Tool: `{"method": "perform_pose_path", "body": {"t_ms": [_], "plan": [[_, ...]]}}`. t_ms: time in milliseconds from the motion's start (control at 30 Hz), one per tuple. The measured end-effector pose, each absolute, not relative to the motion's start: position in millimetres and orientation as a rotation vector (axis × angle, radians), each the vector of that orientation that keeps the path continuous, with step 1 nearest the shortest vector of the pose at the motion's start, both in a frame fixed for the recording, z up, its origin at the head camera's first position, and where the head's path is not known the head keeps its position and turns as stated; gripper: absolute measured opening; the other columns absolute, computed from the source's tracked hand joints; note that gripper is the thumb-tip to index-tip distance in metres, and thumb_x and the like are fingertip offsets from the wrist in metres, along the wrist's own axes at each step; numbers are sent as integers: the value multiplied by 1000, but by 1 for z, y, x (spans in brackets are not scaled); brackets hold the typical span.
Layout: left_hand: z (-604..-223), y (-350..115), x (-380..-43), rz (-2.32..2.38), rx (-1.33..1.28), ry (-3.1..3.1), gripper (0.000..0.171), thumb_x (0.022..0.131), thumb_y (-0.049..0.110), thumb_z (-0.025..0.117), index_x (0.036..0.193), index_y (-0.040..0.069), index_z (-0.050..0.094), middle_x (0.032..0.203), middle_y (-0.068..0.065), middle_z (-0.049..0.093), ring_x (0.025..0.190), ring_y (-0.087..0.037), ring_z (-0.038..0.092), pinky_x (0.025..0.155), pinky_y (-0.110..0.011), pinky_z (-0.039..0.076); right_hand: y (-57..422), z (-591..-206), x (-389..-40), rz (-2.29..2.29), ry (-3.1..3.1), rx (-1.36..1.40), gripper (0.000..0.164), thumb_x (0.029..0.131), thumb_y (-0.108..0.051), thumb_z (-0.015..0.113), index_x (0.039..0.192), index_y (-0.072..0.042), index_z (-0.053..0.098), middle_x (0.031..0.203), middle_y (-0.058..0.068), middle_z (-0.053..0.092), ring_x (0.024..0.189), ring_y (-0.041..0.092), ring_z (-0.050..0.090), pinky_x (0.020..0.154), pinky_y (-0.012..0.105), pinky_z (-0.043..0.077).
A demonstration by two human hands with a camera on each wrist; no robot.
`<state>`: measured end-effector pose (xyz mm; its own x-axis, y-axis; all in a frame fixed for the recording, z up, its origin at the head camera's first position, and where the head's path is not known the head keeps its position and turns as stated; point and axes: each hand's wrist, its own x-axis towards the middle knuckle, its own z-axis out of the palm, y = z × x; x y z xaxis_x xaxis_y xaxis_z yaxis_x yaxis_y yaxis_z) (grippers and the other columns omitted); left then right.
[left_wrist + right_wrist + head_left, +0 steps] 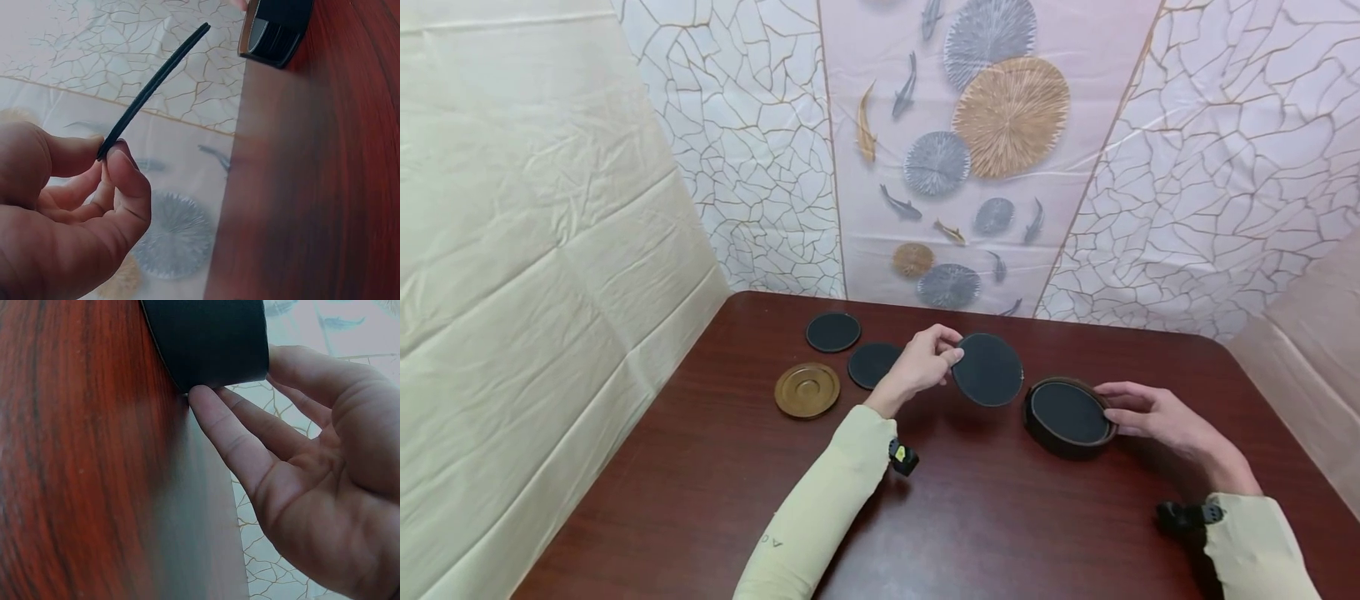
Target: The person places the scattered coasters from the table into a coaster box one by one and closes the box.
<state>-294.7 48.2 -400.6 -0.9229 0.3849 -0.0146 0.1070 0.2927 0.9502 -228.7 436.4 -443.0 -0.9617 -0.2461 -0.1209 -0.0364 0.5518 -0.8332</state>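
Note:
My left hand (922, 360) pinches a round black coaster (988, 370) by its edge, between thumb and fingertips. In the left wrist view this coaster (156, 87) appears edge-on and tilted, raised off the table. To its right stands a round coaster holder (1051, 440), dark-sided with a brown rim. Black coasters (1070, 412) are stacked inside it; a cutout in its wall (284, 12) shows their edges. My right hand (1172, 421) holds the holder's right side, thumb and fingers spread against its wall (212, 344).
On the left of the reddish-brown table (970, 517) lie two black coasters, a farther one (833, 332) and a nearer one (868, 367) partly hidden by my left hand. A brown round lid (807, 390) with a raised centre lies beside them. A patterned cloth (760, 150) hangs behind.

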Motion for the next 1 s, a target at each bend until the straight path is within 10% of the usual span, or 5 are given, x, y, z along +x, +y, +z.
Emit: {"method": "perform_pose_path", "body": {"t_ms": [700,1000], "plan": [[-418,104,-286,1977,162,2175,19,96,14,64,114,12,63,87,-1,66,90,-43,67,75,-49,57,436,-444,-231,-1363,2557,-257,58,94,-21,67,141,3,44,133,32,54,98,1,67,78,29,59],[-431,129,-285,2031,72,2198,16,93,13,68,109,12,65,80,1,66,82,-37,70,55,-31,51,438,-442,-230,-1365,2548,-228,60,94,-23,68,142,2,44,137,34,50,98,0,67,79,28,59]]}}
